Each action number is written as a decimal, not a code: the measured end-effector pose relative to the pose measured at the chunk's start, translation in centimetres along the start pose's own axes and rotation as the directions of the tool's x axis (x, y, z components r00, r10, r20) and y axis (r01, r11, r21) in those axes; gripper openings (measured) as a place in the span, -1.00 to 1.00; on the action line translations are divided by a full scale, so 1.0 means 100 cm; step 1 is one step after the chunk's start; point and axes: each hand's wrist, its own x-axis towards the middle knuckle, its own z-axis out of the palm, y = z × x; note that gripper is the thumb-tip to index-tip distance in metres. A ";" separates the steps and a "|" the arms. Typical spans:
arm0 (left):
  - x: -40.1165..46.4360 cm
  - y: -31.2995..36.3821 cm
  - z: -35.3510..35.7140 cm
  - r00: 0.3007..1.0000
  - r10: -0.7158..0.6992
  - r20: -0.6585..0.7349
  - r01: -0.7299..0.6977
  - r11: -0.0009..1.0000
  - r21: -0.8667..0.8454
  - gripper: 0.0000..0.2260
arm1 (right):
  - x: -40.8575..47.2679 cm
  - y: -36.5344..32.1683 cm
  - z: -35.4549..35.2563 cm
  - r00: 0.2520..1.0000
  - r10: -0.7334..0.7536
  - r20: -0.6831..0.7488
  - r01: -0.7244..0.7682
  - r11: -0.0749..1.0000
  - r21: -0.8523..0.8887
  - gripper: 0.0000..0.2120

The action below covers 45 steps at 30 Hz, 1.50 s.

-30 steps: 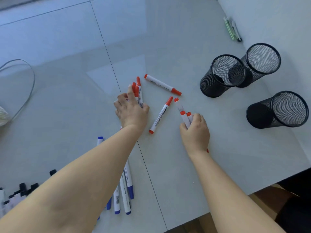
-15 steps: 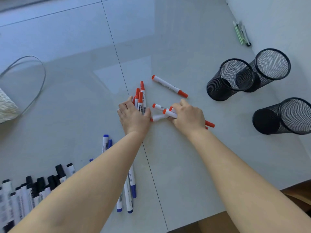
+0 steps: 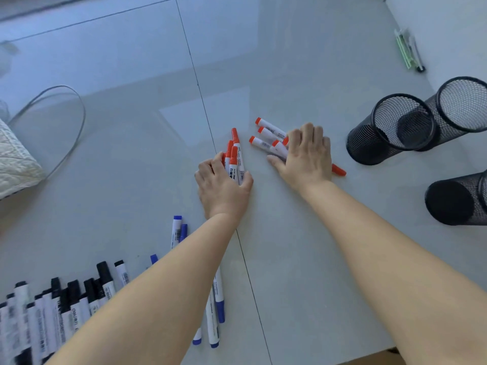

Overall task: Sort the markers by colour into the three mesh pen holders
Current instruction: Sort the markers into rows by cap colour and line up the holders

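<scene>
3 mesh holders (image 3: 390, 129), nothing seen inside.

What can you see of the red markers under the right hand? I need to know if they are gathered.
The red-capped white plastic markers lie flat on the table, roughly parallel, caps pointing up-left. About four caps show; one red end sticks out past the wrist. The right hand rests over them, fingers curled on their barrels.
</scene>
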 end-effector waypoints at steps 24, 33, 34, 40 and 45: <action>-0.084 -0.016 0.004 0.991 0.008 0.134 -0.015 0.999 0.053 -0.42 | -0.154 -0.017 0.020 0.964 0.267 0.000 -0.262 0.947 0.186 -0.48; -0.152 -0.016 0.004 0.980 -0.097 0.176 0.097 0.995 0.009 -0.35 | -0.194 -0.033 0.013 0.900 0.404 0.162 -0.434 0.859 0.270 -0.43; -0.155 -0.016 0.005 0.980 -0.105 0.171 0.104 0.994 0.010 -0.34 | -0.196 -0.031 0.011 0.906 0.394 0.155 -0.422 0.867 0.265 -0.42; -0.163 -0.015 0.004 0.983 -0.048 0.179 0.049 0.999 -0.001 -0.33 | -0.202 0.002 0.008 0.966 0.244 0.082 -0.257 0.936 0.241 -0.39; -0.167 -0.024 0.001 0.975 0.093 0.204 -0.126 0.980 0.156 -0.41 | -0.197 0.024 0.015 0.996 0.032 0.078 -0.049 0.972 0.232 -0.45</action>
